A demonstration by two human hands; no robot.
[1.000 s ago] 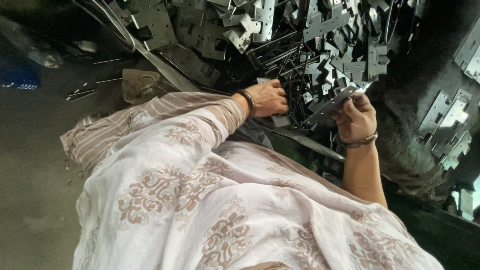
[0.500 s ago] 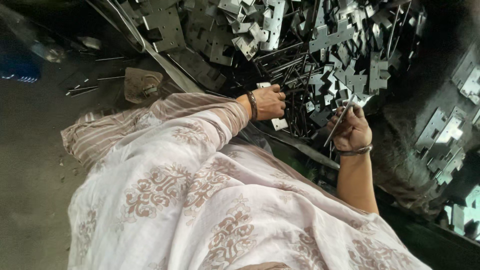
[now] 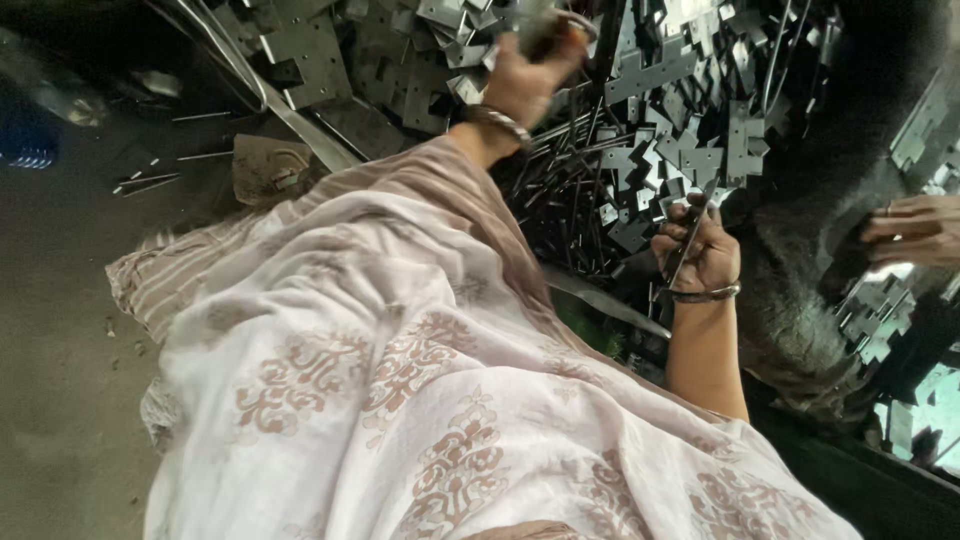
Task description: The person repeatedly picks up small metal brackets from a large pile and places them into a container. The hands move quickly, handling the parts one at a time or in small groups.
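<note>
Head view, looking down over a pale printed garment toward a heap of flat grey metal brackets mixed with thin metal rods, piled at the top and centre right. The brackets are small stamped plates with notched, stepped edges, dull and unevenly lit.

The right hand sits at the near edge of the heap, fingers curled tight around a thin rod that stands up between them. The left hand is raised over the pile, fingers closed; what it grips is blurred and cannot be made out. Another person's hand rests on brackets at far right.

Half a second ago the left hand lay lower, beside the right, down among the brackets.
</note>
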